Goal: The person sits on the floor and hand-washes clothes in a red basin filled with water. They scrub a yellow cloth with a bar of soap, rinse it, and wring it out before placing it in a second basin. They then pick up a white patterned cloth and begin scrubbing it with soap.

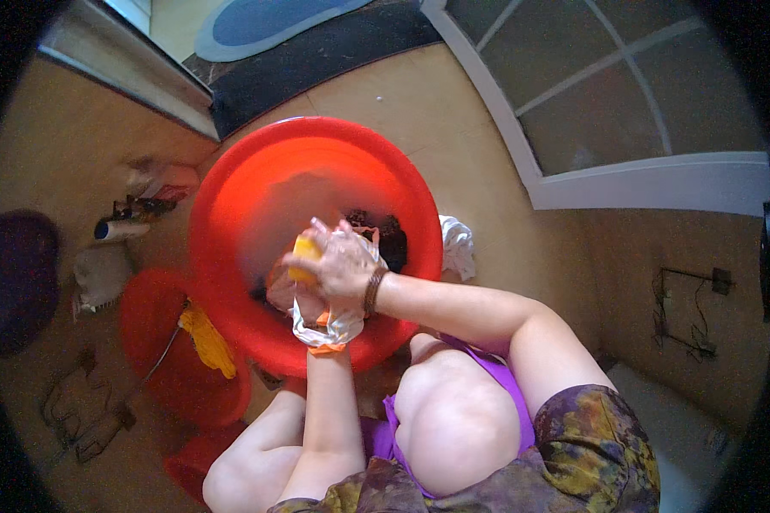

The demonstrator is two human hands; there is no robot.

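Below me a large red plastic basin (423, 211) contains murky water (289, 199) and soaked cloth. My right hand (343, 263), with a brown bracelet at its wrist, holds a yellow bar of soap (306, 249) over the middle of the basin. A white patterned cloth with orange trim (314, 333) loops around my left wrist. My left hand (343, 314) lies under the right hand and within this cloth; its fingers are mostly hidden. Dark fabric (394, 247) lies in the basin to the right of my hands, and pinkish fabric (285, 296) shows on their left.
A smaller red basin (147, 359) with a yellow cloth item (208, 343) stands at the left. Beyond it lie a white bristled brush (99, 282) and a white cylindrical container (123, 231). Crumpled white cloth (457, 247) touches the large basin's right side. A white-framed glass door (545, 192) stands at upper right.
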